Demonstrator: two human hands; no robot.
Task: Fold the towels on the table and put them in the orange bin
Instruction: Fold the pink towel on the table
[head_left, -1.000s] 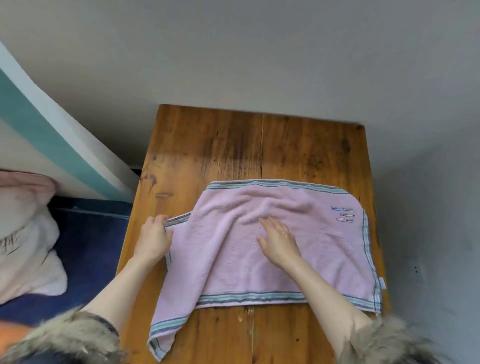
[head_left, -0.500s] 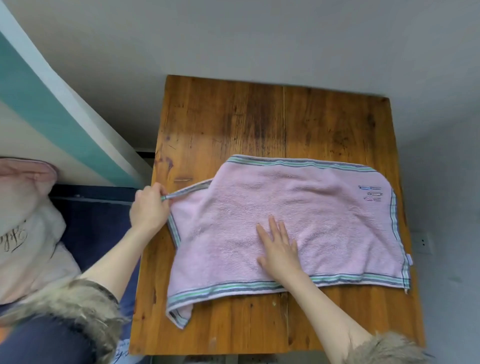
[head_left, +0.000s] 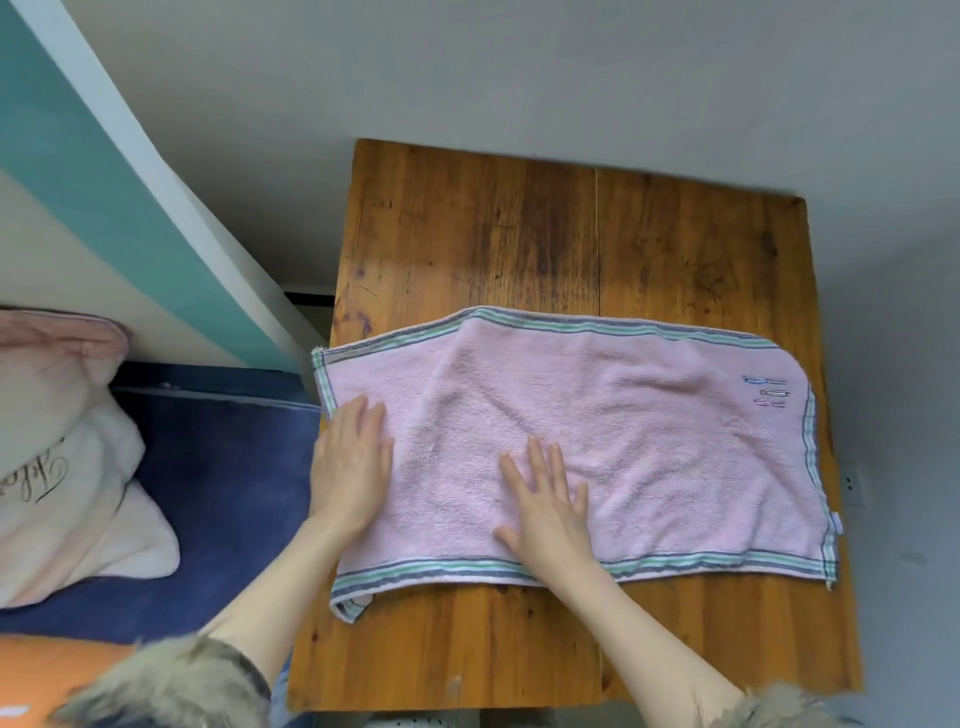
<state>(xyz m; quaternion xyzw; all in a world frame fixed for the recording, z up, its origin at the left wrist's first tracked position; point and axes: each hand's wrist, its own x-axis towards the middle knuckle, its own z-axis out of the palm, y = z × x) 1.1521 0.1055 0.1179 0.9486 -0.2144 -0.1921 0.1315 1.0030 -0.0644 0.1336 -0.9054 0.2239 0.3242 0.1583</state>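
A pink towel (head_left: 649, 441) with green and grey striped edges lies spread across the wooden table (head_left: 519, 234), folded over with a small embroidered mark near its right end. My left hand (head_left: 353, 467) lies flat on the towel's left end, fingers straight. My right hand (head_left: 545, 504) presses flat on the towel near its front edge, fingers spread. An orange surface (head_left: 47, 670) shows at the bottom left corner; I cannot tell whether it is the bin.
A blue cushion (head_left: 223, 493) and a pale pink pillow (head_left: 57, 457) lie left of the table. A teal and white slanted panel (head_left: 104, 171) rises behind them. Grey walls close in behind and to the right, with a wall socket (head_left: 852, 483) at the right.
My left hand let go of the towel's left corner, which it had pulled out to the left, and now lies flat on it. The towel's left end is spread out flat.
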